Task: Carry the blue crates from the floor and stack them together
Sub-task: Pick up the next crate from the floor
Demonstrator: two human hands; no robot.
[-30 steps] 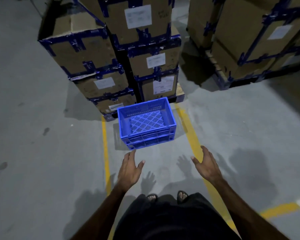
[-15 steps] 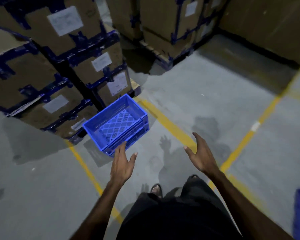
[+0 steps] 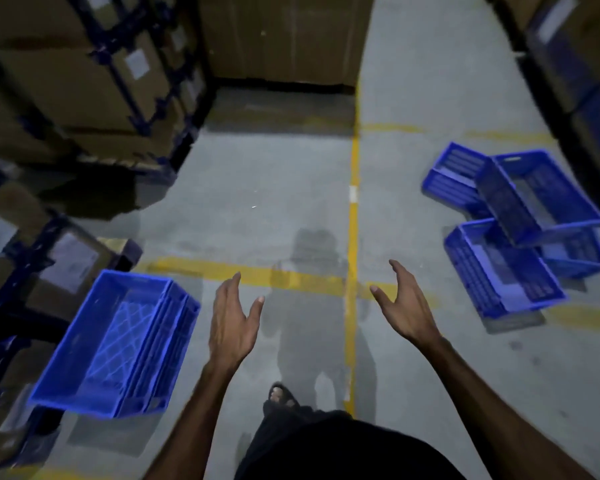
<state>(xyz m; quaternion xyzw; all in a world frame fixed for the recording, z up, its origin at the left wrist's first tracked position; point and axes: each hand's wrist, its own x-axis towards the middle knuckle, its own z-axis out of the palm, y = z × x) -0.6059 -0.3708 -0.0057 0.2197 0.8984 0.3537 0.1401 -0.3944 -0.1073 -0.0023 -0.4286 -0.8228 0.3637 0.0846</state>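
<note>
On the grey concrete floor, blue plastic crates lie in two places, and both hands hover empty between them.

At near left, one blue lattice-bottomed plastic crate (image 3: 115,344) sits upright beside strapped brown cardboard cartons (image 3: 66,74); at right, well apart across a yellow painted floor line (image 3: 353,216), a loose pile of blue plastic crates (image 3: 520,226) rests with the top one tilted over the others. The left hand (image 3: 232,327) and right hand (image 3: 404,306) are held out over the floor, palms facing each other, each grip spread wide and holding nothing. A sandalled foot (image 3: 281,396) shows below.
</note>
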